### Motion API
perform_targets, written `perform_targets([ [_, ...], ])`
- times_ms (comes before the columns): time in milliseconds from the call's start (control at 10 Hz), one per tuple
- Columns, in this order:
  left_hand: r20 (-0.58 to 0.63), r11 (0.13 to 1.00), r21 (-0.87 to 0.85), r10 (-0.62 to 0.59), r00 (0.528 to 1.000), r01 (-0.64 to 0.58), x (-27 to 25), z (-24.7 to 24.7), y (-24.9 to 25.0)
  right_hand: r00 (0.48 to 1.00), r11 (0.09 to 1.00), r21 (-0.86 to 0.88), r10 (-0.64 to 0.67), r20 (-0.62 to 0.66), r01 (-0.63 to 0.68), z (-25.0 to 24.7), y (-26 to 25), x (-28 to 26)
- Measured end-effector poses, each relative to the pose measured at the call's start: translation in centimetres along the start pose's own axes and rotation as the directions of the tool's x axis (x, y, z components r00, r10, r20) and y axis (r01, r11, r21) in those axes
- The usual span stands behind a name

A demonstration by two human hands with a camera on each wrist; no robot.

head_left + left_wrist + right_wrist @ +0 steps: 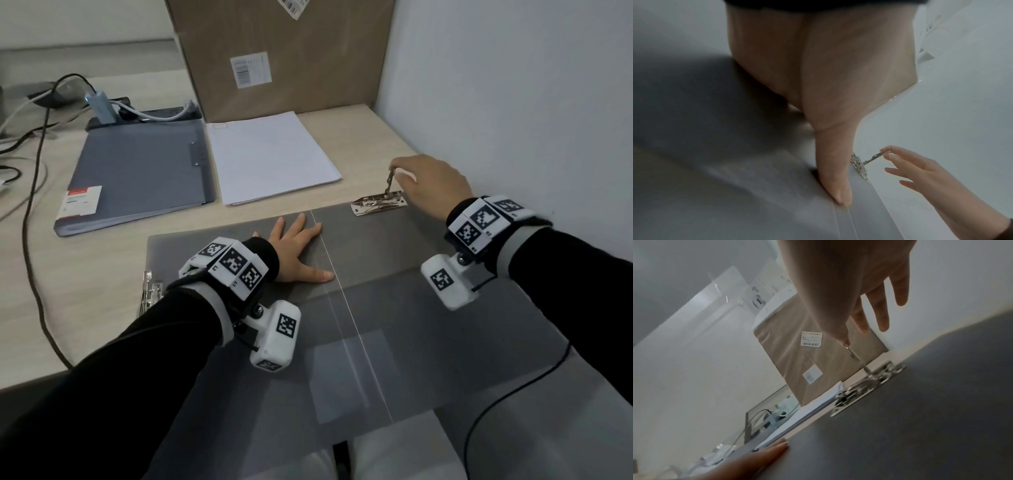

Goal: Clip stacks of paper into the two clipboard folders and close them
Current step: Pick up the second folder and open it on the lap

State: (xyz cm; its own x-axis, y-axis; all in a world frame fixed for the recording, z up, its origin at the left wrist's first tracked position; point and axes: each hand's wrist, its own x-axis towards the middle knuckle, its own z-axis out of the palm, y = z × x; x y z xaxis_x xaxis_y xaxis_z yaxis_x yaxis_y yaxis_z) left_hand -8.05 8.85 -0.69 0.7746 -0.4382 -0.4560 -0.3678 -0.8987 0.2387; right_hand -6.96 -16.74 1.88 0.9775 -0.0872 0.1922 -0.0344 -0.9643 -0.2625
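An open grey clipboard folder lies spread across the desk's near edge. My left hand presses flat on its left leaf beside the spine, fingers straight. At the folder's far edge sits a metal clip with its lever raised upright. My right hand pinches the lever's tip between thumb and forefinger, the other fingers spread. A stack of white paper lies just beyond the folder. A second grey folder, closed, lies at the far left.
A tall cardboard box stands against the back, behind the paper. A white wall bounds the desk on the right. Cables and a power strip crowd the far left. Another metal clip shows at the open folder's left edge.
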Motion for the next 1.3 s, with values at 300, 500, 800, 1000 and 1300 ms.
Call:
perform_targets([
  [300,-0.003,1.000,0.003,0.003,1.000,-0.003,-0.1,0.0,0.0,0.984,0.996,-0.047,0.086,0.159,-0.080,1.4,3.0,-0.2],
  [500,-0.008,1.000,0.009,0.004,1.000,-0.003,-0.1,0.0,0.0,0.938,0.936,-0.149,-0.290,0.192,0.320,1.6,-1.6,-0.9],
  [800,-0.030,1.000,-0.008,0.008,1.000,-0.009,-0.1,0.2,-0.2,0.973,0.956,-0.294,0.080,0.217,-0.013,1.8,0.3,-0.4],
  [1000,-0.018,1.000,0.000,0.010,1.000,-0.010,0.2,0.2,-0.3,0.889,0.958,-0.228,0.252,0.383,-0.174,2.4,3.1,-1.5],
  [1300,-0.023,1.000,-0.017,0.001,1.000,-0.001,0.1,0.1,-0.1,0.901,0.996,-0.080,-0.006,0.433,0.045,1.2,-2.5,-3.6],
])
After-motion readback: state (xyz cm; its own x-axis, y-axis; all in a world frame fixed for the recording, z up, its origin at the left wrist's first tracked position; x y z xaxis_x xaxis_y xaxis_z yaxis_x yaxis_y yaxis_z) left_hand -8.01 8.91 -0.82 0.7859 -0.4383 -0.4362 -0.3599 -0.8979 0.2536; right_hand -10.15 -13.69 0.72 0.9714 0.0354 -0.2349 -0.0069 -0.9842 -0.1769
